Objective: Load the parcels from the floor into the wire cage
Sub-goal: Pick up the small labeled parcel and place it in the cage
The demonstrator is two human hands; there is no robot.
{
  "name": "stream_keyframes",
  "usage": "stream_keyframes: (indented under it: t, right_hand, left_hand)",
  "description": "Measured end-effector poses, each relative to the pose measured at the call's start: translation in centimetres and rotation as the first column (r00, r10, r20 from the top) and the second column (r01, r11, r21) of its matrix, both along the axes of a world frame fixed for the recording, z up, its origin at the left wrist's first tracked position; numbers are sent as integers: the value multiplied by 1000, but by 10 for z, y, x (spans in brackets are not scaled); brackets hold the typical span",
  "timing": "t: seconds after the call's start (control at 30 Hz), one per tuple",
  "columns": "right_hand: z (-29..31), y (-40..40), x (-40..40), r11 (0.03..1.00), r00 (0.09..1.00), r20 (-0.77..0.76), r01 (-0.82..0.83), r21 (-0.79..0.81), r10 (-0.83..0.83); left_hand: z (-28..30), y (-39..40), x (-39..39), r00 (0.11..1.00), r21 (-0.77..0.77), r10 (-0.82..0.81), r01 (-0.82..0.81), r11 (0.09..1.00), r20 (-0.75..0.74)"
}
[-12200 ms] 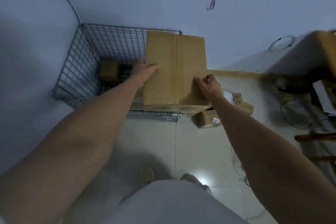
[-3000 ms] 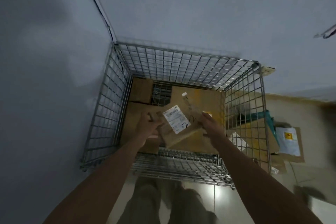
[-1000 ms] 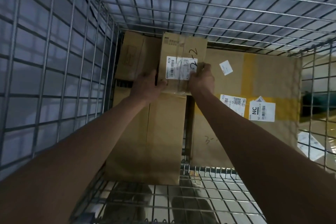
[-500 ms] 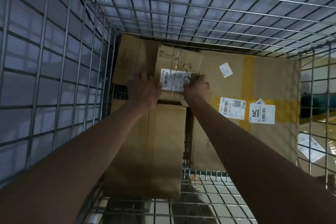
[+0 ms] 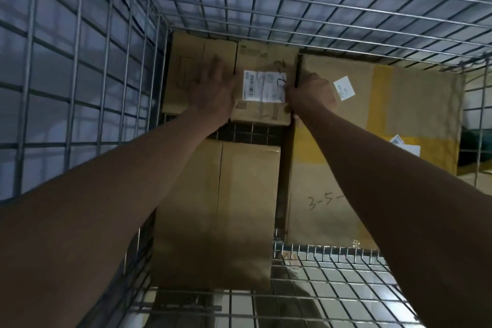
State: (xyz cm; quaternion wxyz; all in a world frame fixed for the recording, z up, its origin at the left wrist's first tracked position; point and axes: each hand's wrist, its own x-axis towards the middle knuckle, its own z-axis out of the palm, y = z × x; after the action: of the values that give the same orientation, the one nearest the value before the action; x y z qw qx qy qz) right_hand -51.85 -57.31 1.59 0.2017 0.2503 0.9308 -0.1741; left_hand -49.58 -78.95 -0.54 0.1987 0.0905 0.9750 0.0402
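Observation:
I look down into the wire cage (image 5: 87,104). A small cardboard parcel (image 5: 262,112) with a white barcode label sits at the cage's far end, between a box on its left and a large box on its right. My left hand (image 5: 213,90) lies against the parcel's left side, fingers spread partly over the neighbouring box. My right hand (image 5: 310,93) grips the parcel's right edge, fingers tucked into the gap beside the large box.
A small box (image 5: 186,72) fills the far left corner. A long box (image 5: 221,210) lies near me on the left, and a large box (image 5: 386,120) with yellow tape and labels takes the right half. Bare mesh floor (image 5: 250,134) shows between the boxes.
The small labelled parcel has gone down and back to the cage's far end, now level with the neighbouring boxes. Both hands followed it and stay on its sides.

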Motion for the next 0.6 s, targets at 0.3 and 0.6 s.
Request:
stream_keyframes:
  t: [0.3,0.6]
  right_hand:
    - [7,-14,73,682,691,-15,-710,174,723]
    - [21,-10,72,656,655,55,-755,4,754]
  left_hand:
    - [8,-10,13,949,3,266,-270,963,169]
    - [34,-36,35,944,47,245,-261,964,223]
